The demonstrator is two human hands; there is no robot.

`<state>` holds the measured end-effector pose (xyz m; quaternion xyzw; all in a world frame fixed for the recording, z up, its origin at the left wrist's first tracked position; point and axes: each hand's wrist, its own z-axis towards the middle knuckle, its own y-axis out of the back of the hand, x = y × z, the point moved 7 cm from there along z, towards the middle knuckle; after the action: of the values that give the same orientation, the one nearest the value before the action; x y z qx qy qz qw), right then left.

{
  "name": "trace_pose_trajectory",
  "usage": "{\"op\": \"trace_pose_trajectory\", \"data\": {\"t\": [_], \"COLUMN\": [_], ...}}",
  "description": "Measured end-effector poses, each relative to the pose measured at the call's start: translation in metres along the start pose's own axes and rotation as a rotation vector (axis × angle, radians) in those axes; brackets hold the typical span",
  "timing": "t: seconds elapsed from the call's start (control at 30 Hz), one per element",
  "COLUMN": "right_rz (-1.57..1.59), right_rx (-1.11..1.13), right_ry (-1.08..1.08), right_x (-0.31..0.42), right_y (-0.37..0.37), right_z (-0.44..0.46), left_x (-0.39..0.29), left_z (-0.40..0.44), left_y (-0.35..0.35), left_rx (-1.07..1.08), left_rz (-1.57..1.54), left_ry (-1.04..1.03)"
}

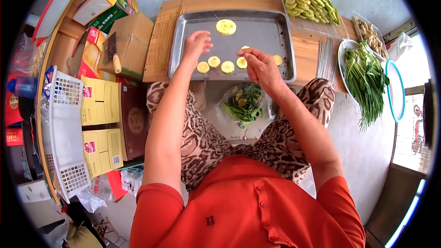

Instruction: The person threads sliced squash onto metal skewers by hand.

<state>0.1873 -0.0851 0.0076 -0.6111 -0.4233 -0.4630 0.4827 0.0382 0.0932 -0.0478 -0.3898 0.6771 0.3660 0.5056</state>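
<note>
On the wooden table, a metal tray (178,41) holds several yellow-green vegetable slices that look like zucchini. One large slice (226,27) lies near the back, and smaller ones, such as this slice (227,67), sit toward the front edge. My left hand (197,46) hovers over the tray's left side, fingers loosely curled and apart, with nothing visible in it. My right hand (261,66) is over the front right of the tray, thumb and forefinger pinched together beside two slices. Whatever is in that pinch, if anything, I cannot make out.
Right of the tray lie metal skewers (325,57), a clear container of slices (310,7) and a plate of leafy greens (363,78). Thin sticks (167,41) lie at left. A cleaver (115,57) rests by a cardboard box (133,36). Below hangs a bag of trimmings (243,105).
</note>
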Motion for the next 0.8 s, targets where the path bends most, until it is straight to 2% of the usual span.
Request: {"op": "trace_pose_trajectory", "data": {"t": [0.03, 0.1, 0.13, 0.2, 0.33, 0.47, 0.53, 0.67, 0.73, 0.8], "right_rz": [-0.015, -0.003, 0.007, 0.025, -0.013, -0.020, -0.010, 0.002, -0.008, -0.019], "right_rx": [-0.001, -0.011, -0.021, -0.018, -0.027, -0.039, -0.040, -0.049, -0.061, -0.069], "right_ry": [-0.011, -0.010, -0.005, -0.003, -0.017, -0.006, -0.003, -0.006, -0.005, -0.002], "right_x": [0.000, 0.002, 0.003, 0.005, 0.009, 0.011, 0.011, 0.011, 0.013, 0.015], "right_y": [0.002, 0.005, 0.006, 0.007, 0.010, 0.018, 0.020, 0.025, 0.027, 0.028], "right_z": [-0.001, -0.004, -0.005, -0.007, -0.011, -0.015, -0.016, -0.018, -0.020, -0.020], "left_x": [0.009, 0.014, 0.022, 0.026, 0.039, 0.044, 0.043, 0.029, 0.024, 0.036], "left_z": [0.003, 0.007, 0.007, -0.009, -0.022, -0.020, -0.016, -0.025, -0.037, -0.035], "left_y": [0.004, 0.004, 0.006, 0.005, 0.002, -0.005, -0.015, -0.049, -0.067, -0.070], "left_rx": [0.000, 0.019, 0.021, -0.005, 0.055, 0.027, 0.023, 0.191, 0.306, 0.322], "left_rz": [0.001, 0.739, 0.740, 1.176, 1.338, 1.346, 1.264, 1.113, 1.230, 1.273], "left_ry": [0.008, -0.155, -0.155, -0.179, -0.044, -0.048, -0.342, -0.473, -0.481, -0.546]}}
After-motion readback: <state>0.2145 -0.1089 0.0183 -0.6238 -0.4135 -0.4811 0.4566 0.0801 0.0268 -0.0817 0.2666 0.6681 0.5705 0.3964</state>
